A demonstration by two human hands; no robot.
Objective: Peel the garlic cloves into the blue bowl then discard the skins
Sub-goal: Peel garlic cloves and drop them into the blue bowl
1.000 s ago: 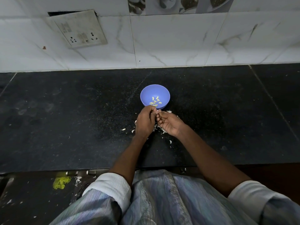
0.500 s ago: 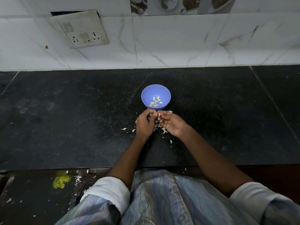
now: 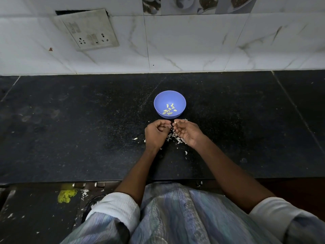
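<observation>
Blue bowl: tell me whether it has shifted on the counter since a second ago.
No. The blue bowl sits at the same spot against the wall tile joint; the small offset between pictures matches head-camera drift.

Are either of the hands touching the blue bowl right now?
Apart. In the head view a dark strip of counter shows between the blue bowl and both the left hand and the right hand.

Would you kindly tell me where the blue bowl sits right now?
In the head view the blue bowl stands near the middle of the black counter, just beyond both hands, with peeled cloves inside it.
</observation>
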